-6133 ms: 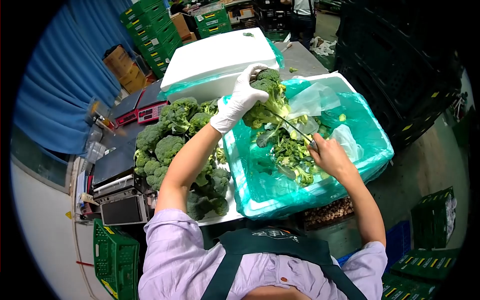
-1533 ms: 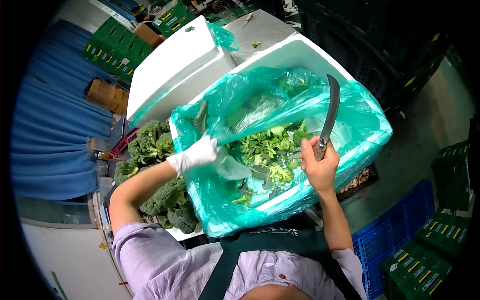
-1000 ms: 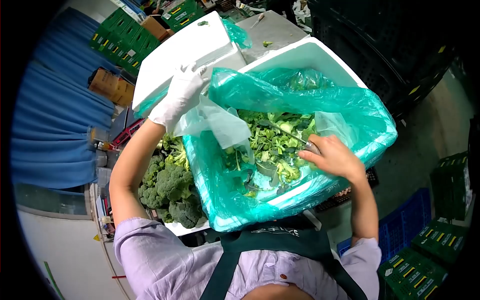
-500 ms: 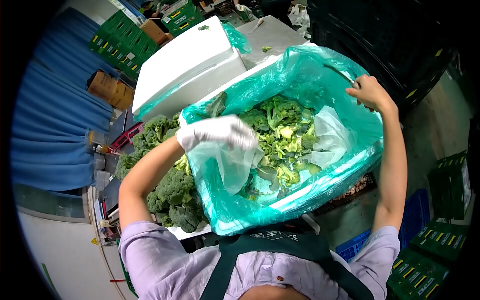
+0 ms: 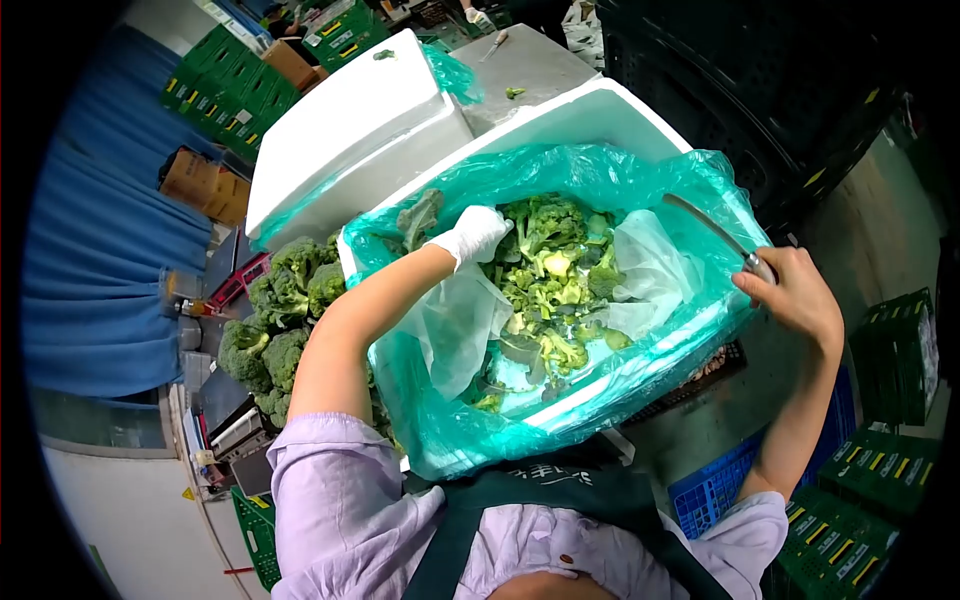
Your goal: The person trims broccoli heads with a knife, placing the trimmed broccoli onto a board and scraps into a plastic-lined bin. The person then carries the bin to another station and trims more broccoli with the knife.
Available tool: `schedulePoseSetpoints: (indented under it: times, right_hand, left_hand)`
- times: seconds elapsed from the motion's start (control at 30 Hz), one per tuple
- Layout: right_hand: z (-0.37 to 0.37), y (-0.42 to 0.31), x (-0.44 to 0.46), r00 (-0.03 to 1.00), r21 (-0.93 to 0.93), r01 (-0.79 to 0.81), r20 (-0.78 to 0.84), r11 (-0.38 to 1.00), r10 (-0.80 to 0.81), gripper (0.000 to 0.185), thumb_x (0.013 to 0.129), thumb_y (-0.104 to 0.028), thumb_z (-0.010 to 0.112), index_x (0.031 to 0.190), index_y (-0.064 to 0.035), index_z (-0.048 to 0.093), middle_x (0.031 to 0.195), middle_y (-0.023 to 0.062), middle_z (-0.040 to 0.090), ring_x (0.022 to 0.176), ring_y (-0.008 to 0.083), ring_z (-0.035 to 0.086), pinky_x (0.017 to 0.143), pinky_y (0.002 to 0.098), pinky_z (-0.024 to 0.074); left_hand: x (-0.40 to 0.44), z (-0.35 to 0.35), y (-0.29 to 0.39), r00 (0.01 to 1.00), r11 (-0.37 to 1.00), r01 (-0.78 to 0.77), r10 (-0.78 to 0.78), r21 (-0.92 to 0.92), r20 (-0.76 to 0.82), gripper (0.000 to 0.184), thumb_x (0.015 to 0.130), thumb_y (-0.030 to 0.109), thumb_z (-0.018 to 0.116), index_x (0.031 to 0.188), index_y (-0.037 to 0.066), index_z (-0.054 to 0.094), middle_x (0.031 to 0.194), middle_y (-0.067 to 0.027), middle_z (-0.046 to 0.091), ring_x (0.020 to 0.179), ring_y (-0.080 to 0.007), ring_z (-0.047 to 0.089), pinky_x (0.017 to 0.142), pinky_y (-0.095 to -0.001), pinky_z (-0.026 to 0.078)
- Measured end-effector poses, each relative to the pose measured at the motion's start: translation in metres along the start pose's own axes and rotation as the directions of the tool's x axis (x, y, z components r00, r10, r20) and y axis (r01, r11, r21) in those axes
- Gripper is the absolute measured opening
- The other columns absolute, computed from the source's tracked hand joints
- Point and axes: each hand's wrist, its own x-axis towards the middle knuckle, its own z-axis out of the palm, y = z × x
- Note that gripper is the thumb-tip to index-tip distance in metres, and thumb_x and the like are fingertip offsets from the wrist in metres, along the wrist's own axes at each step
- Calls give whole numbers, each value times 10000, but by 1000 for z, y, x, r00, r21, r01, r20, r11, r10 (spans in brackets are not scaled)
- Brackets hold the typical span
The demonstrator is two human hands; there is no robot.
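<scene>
Watching broccoli (image 5: 545, 225) lying on trimmings (image 5: 545, 300), toward the far edge of the foam box (image 5: 640, 115). Perhaps risking a cut to the gloved left hand (image 5: 476, 238) by swinging the knife (image 5: 718, 231) over before clearing it, or a torn liner (image 5: 450, 430) by dragging the blade along the right edge. Curling the left hand at the broccoli's left side, being unable to tell if gripping; clasping the knife in the bare right hand (image 5: 800, 295), by the right corner.
</scene>
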Motion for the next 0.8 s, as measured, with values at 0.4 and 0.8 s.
schedulePoseSetpoints:
  times: [0.4, 0.8]
  right_hand:
    - [19, -10, -83, 945, -114, -113, -320, 987, 71, 257, 768, -177, 692, 730, 28, 542, 555, 185, 503, 485, 335, 520, 474, 376, 390]
    - [155, -93, -39, 810, -61, 356, -477, 933, -340, 176, 835, -119, 623, 885, -19, 488, 631, 187, 588, 576, 377, 596, 486, 423, 465]
  left_hand:
    - [-113, -108, 7, 710, 719, 172, -564, -673, -422, 510, 603, 299, 725, 957, -18, 540, 901, -197, 599, 861, -315, 596, 768, -378, 476]
    - [-138, -123, 42, 916, -652, 71, -256, -755, 307, 417, 767, 206, 560, 1124, 0, 494, 1074, -129, 592, 973, -263, 595, 876, -440, 485]
